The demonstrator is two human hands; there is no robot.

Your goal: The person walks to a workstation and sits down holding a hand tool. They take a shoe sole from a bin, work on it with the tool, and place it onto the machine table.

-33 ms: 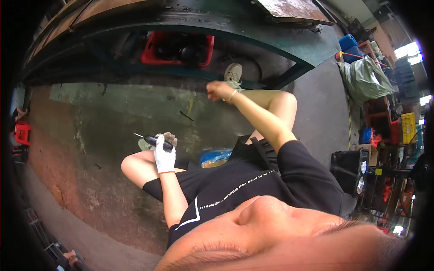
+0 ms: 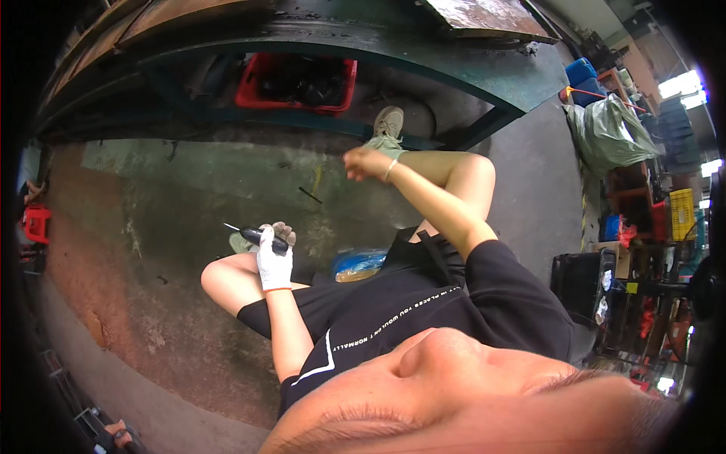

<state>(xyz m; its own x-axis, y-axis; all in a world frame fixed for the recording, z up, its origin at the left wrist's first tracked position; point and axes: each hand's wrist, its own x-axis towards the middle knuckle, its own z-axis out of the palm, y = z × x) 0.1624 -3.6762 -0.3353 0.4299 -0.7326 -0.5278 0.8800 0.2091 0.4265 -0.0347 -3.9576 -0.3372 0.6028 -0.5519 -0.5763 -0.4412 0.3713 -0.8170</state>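
My left hand (image 2: pixel 275 256) wears a white glove with a grimy fingertip area and is held above my left knee. Its fingers are wrapped round a black-handled tool (image 2: pixel 257 237) with a thin pale metal tip pointing left; whether it is a knife or a screwdriver I cannot tell. Bare and slightly blurred, my right hand (image 2: pixel 367 164) is out in front of my right shin, a thin band at its wrist. The fingers are curled in, and anything inside them is hidden. Beyond it, under the bench, stands a red crate (image 2: pixel 352 85) holding dark, shiny pieces.
A dark green workbench (image 2: pixel 484 79) spans the far side, with a leg near my right foot. A blue and tan plastic packet (image 2: pixel 358 265) lies between my legs. On the floor is a thin dark strip (image 2: pixel 311 195). A full pale sack (image 2: pixel 614 136) stands at right.
My right hand has shifted slightly nearer to me. The dark contents of the red crate look different, less smooth than before. My left hand keeps its grip on the tool.
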